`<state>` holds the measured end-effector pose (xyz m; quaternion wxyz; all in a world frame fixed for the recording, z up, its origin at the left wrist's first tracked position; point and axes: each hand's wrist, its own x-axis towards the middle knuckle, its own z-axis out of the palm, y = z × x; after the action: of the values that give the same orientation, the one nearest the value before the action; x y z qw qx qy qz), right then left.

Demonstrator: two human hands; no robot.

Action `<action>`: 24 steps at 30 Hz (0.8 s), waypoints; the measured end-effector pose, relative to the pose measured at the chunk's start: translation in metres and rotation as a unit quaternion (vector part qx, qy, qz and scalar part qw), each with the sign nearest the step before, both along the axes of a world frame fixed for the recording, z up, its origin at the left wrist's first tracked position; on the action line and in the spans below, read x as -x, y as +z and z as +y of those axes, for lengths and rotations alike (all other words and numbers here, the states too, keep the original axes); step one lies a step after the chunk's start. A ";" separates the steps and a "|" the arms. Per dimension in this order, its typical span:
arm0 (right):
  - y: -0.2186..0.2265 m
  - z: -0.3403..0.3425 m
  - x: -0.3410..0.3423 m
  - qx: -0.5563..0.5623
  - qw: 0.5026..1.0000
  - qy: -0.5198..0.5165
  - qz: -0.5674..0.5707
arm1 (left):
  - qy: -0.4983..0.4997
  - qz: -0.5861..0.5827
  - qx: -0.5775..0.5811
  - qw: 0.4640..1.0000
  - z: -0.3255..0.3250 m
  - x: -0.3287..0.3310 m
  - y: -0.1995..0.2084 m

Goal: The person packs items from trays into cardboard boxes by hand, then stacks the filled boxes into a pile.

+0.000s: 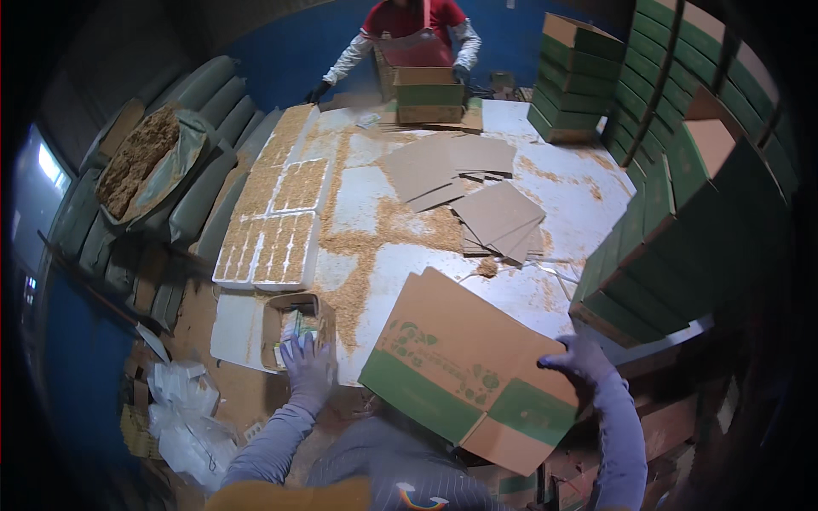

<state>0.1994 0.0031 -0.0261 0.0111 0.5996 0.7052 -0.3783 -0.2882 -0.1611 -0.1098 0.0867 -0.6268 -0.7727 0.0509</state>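
Observation:
My right hand (586, 361) grips the right edge of a large brown and green cardboard box (452, 362), which is tilted over the table's near edge. Its fingers are partly hidden at the box edge. On the left, my left hand (308, 373) reaches over the near side of a small open carton (324, 322), fingers apart. Small printed packets (292, 325) lie inside that carton, just beyond the fingertips. I see nothing held in the left hand.
White trays (288, 247) filled with brown shavings line the table's left side. Flat cardboard sheets (498, 213) lie mid-table. Green boxes (648, 247) are stacked at right. Across the table, a person in red (417, 38) stands at an open box (430, 94). Sacks (204, 192) are piled left.

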 end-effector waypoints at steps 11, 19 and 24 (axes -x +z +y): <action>-0.134 0.153 0.191 -0.326 0.935 0.028 -0.139 | -0.160 -0.339 0.058 0.925 0.053 -0.001 -0.015; -0.193 0.062 0.083 -0.254 0.919 -0.302 0.013 | -0.258 -0.242 0.123 0.927 0.076 -0.029 -0.048; -0.042 0.062 0.102 -0.036 0.862 -0.295 0.411 | -0.165 -0.381 -0.014 0.910 0.122 0.004 0.055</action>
<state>0.0972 0.0652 -0.0684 -0.4129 0.5696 0.4495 -0.5504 -0.2921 -0.0387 -0.0552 -0.1983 -0.7161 -0.6329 -0.2176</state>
